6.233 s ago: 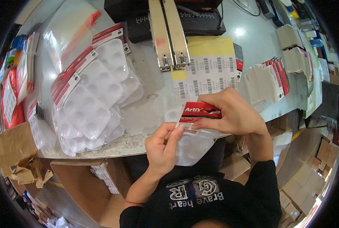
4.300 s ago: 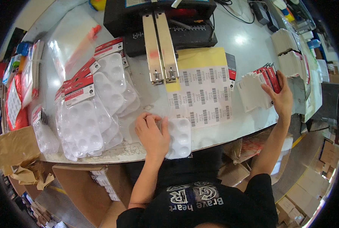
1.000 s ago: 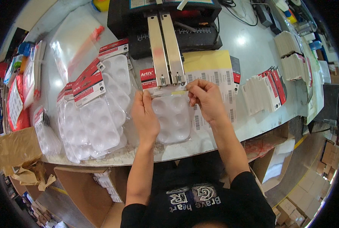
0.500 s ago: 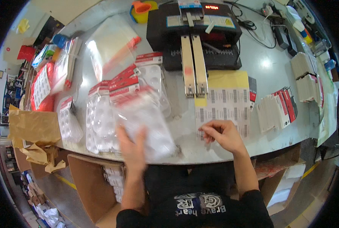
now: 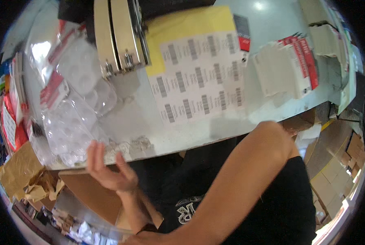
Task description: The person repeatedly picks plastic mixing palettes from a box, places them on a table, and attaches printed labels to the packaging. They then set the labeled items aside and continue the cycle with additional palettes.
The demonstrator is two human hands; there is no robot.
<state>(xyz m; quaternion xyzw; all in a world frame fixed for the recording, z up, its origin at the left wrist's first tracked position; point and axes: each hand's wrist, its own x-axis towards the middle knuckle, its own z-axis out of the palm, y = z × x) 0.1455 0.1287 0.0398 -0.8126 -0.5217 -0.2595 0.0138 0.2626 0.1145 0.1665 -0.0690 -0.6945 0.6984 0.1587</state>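
Observation:
My left hand (image 5: 111, 173) hovers at the table's front edge, fingers apart and holding nothing. Just beyond its fingertips lies a pile of clear-bagged white plastic trays (image 5: 70, 122) with round wells and red header cards. My right arm bends across my body, and my right hand (image 5: 141, 238) is at the lower edge by my left forearm. Its fingers are cut off by the picture's edge, so whether it grips anything is hidden. Beyond my right forearm lies a sheet of white barcode labels (image 5: 199, 81) on yellow backing.
A metal-armed black machine (image 5: 121, 36) overhangs the table behind the trays. To the right stand a stack of red and white cards (image 5: 288, 67) and more bundled cards (image 5: 327, 41). Brown paper (image 5: 21, 167) hangs at the left corner; an open cardboard box (image 5: 94, 194) sits below the edge.
My view has shifted closer to the table. My left hand has come away from the bagged trays toward the front edge. My right hand has left the label sheet and crossed to my left forearm.

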